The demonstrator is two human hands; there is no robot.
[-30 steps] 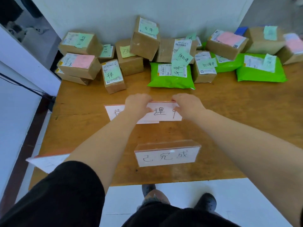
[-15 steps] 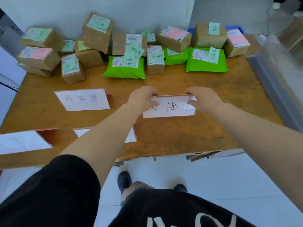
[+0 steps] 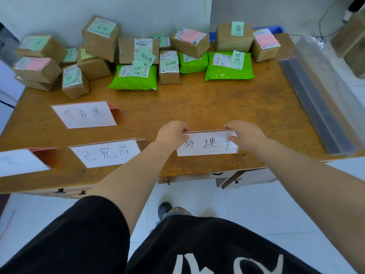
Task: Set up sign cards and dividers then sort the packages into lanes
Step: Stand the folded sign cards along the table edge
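The broad wooden table [image 3: 207, 103] carries a heap of brown cardboard boxes and green plastic mailers [image 3: 136, 56] along its far edge, clear plastic divider strips [image 3: 320, 91] at its right side, and three folded white sign cards [image 3: 85, 115] standing left of centre. Near the front edge, the left hand [image 3: 172, 133] and right hand [image 3: 245, 133] each pinch a top corner of a fourth white handwritten sign card [image 3: 207, 144], fingers curled over its folded ridge. To seat it well, I judge both hands should lower it evenly until its bottom edges sit flat, writing facing the person and level with the neighbouring cards, before letting go.
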